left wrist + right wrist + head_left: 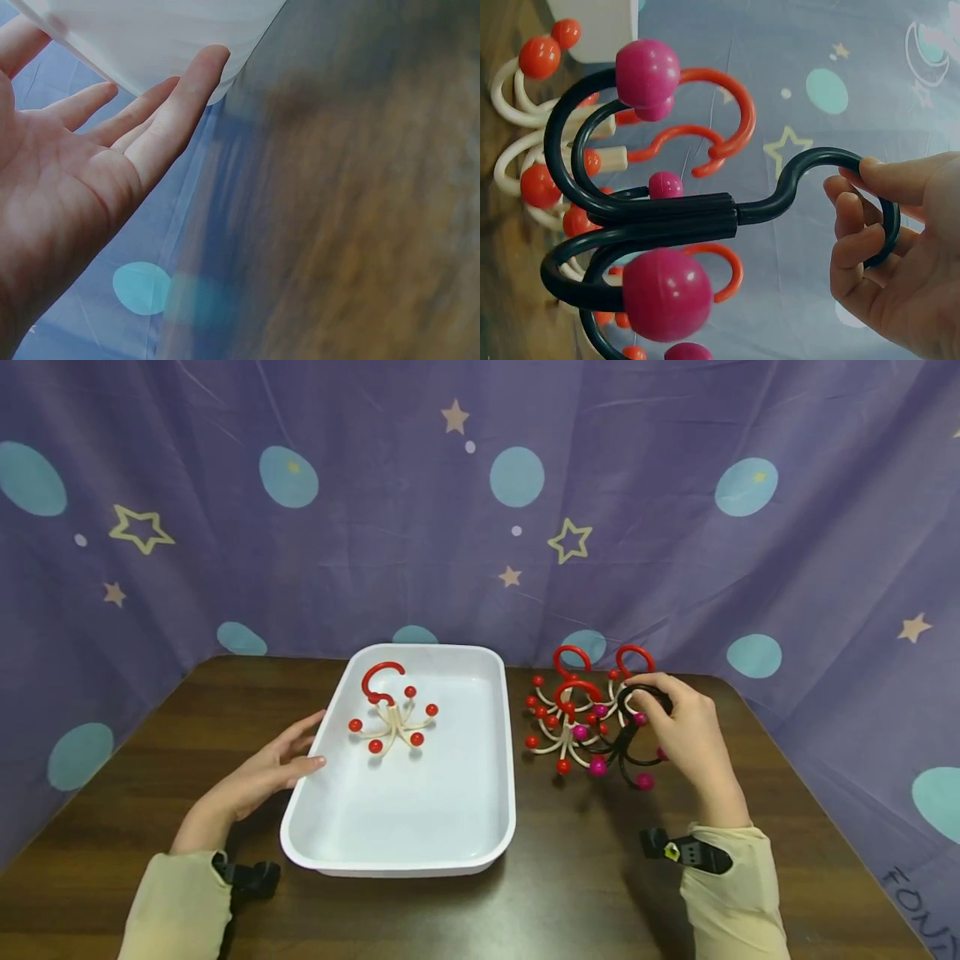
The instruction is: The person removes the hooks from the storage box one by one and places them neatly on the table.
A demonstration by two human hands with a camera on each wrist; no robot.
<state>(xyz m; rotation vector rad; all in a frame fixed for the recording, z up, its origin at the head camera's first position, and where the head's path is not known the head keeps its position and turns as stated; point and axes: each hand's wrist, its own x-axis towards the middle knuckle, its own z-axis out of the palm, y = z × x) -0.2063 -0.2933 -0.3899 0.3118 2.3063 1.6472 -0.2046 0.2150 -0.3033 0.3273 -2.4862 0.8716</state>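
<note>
Head view: the right hand's [693, 739] curled fingers are pinching the black hanger [622, 742] by its hook, its stem slanting down-left, right of the white tray [405, 814]. The left hand [258, 777], loosely spread, is touching the tray's left edge.

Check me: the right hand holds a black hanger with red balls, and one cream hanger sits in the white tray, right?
Not quite: the balls on the black hanger are pink, as the right wrist view shows; the rest stands.
</note>
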